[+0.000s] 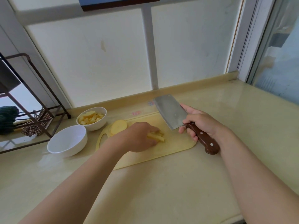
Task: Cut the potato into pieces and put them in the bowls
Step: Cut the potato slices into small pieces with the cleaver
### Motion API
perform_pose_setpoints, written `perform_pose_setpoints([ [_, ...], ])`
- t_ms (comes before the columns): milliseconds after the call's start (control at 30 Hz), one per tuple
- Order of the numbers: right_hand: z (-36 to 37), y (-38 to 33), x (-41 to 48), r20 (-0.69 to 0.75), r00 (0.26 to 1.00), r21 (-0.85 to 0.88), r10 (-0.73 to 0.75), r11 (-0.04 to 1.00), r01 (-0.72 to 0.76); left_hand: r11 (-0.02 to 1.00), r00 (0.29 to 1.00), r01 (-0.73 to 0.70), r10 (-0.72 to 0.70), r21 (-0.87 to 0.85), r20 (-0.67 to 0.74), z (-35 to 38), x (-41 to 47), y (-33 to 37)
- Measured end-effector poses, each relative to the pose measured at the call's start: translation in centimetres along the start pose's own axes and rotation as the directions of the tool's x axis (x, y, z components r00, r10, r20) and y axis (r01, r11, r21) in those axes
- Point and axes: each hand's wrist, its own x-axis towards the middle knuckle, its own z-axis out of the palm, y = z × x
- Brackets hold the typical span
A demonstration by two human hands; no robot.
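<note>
Yellow potato sticks (159,137) held by the left hand (139,137) need squaring before the cleaver (169,113) gripped in the right hand (200,123) chops crosswise.

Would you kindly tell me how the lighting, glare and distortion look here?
Head view: soft daylight through the frosted window; pale sheen on the counter; the wide-angle lens bows its edges; cleaver in the right hand and strips in the left hand slightly soft.

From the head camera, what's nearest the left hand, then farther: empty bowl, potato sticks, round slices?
1. Potato sticks, gripped in the left hand.
2. Round slices, just beyond the hand.
3. Empty bowl, far left.
</note>
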Motion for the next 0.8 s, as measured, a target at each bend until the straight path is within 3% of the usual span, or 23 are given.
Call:
perform_pose_setpoints([
  [233, 0.0, 0.1, 0.1, -0.009, 1.000, -0.006, 0.007, 1.000, -0.007, 0.988, 0.986, 0.114, -0.101, 0.099, -0.133, 1.4, -1.0, 2.7],
  [433, -0.1, 0.1, 0.1, -0.008, 1.000, -0.008, 0.002, 1.000, -0.002, 0.981, 0.957, 0.188, -0.192, -0.037, -0.217, 1.3, -1.3, 2.7],
  [800, 0.0, 0.1, 0.2, 0.000, 1.000, -0.005, 0.002, 1.000, -0.002, 0.977, 0.944, 0.171, -0.200, -0.129, -0.263, 0.8, -1.5, 1.2],
])
